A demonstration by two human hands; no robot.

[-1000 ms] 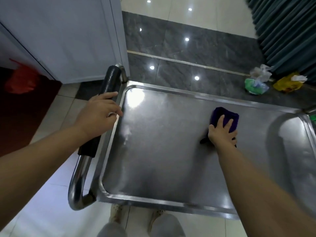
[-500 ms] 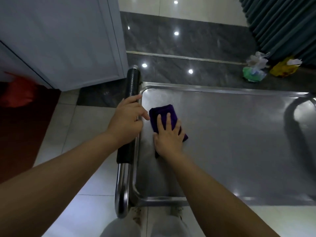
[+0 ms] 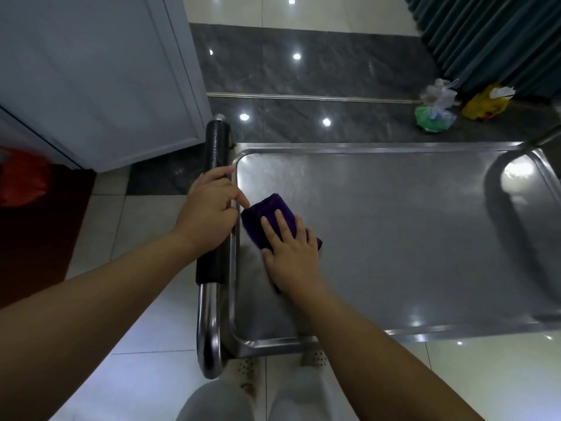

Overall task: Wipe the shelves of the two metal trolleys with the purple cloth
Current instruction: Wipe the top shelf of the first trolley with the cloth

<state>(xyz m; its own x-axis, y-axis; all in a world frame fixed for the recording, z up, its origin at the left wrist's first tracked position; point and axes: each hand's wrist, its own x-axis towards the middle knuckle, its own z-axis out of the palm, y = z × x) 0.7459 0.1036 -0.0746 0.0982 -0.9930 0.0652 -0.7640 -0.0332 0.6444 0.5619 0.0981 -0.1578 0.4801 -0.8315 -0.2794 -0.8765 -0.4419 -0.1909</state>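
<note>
A person stands at the near left corner of a metal trolley (image 3: 303, 341), seen from above, and presses a purple cloth (image 3: 268, 212) onto its top shelf (image 3: 394, 238). The right hand (image 3: 291, 253) lies flat on the cloth with the fingers straight and spread, pinning it to the steel. The folded cloth sits at the left end of the shelf, just beside the raised rim, with its far half showing beyond the fingertips. The left hand (image 3: 209, 214) grasps the handle (image 3: 216, 153), fingers curled round its black padded sleeve, while the forefinger reaches across the rim to a point just beside the cloth's left edge. Below the sleeve the handle runs on as bare steel tube and bends back under the shelf's near corner. The shelf surface reflects ceiling lights and a bright patch near its right end. On the floor beyond the trolley's far right corner, a green bag (image 3: 434, 118) and a yellow bag (image 3: 485, 101) rest at the foot of a dark teal curtain (image 3: 501, 34). A pale cabinet (image 3: 91, 71) stands at far left, with a red bag (image 3: 21, 180) beside it. The person's shoes (image 3: 247, 370) show under the shelf's near edge.
</note>
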